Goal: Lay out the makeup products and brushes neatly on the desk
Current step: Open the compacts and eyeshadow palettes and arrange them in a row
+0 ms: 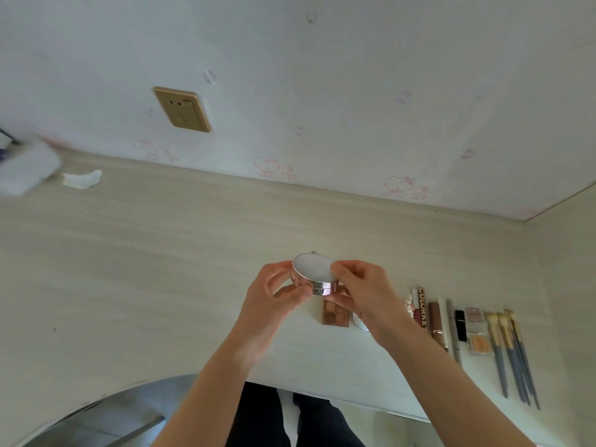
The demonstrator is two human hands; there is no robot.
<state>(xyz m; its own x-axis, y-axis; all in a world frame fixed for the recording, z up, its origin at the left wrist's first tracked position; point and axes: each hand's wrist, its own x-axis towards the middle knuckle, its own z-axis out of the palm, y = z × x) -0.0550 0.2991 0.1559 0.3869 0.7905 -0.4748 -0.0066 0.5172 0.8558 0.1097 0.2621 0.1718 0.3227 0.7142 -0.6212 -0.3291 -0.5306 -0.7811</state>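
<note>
Round cushion compact [314, 275], rose-gold rim, pale lid: held above the desk [161, 269] near mid-surface, pinched between left hand [274, 296] and right hand [361, 293], fingers of both curled onto its rim. Beneath it, partly hidden by the hands: brown eyeshadow palette [334, 315] and a white round item [360, 322], kind unclear. Row toward the desk's right edge, parallel: tube lettered "COLORKE" [422, 308], rest of the word unclear; brown lip-gloss tube [437, 322]; slim grey pencil [453, 333]; black lipstick [461, 325]; small clear compact with orange pan [479, 333]; three blue-handled brushes [512, 353]. Far left corner: crumpled white tissue [82, 179]. Wall behind: gold socket plate [182, 109], pink cat stickers [404, 187].
</note>
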